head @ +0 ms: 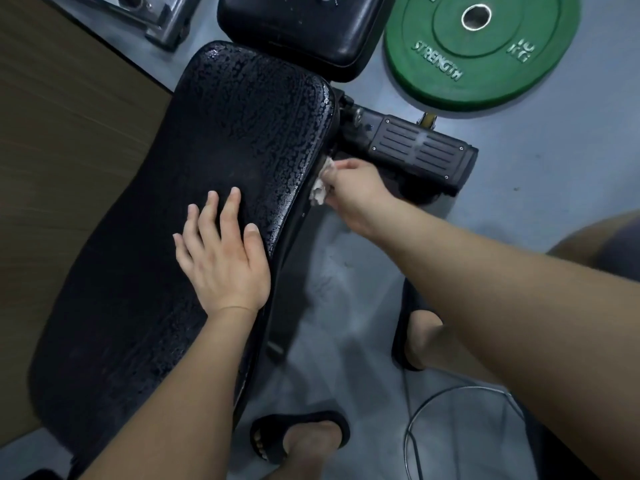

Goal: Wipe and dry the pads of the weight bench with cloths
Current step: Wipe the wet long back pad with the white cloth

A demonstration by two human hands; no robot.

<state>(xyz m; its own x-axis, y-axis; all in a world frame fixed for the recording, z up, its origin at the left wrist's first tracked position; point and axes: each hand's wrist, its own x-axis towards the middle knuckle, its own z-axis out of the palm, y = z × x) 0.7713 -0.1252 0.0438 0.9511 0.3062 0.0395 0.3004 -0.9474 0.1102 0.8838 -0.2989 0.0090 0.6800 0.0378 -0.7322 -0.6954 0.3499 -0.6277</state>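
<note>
a black bench pad [214, 133], its surface mottled with a glistening beaded speckle, against a pale grey floor [554, 161]. beyond the bench pad's far end, a smaller pad [298, 29] in plain black; to its right, a green weight plate [433, 57] with raised lettering and a silver hub ring, a black ribbed footplate [415, 150] and an off-white cloth [320, 194]. to its left, a brown wood-grain panel [69, 116].

Bench [207, 150], green plate [485, 57] on floor [554, 174]
</note>
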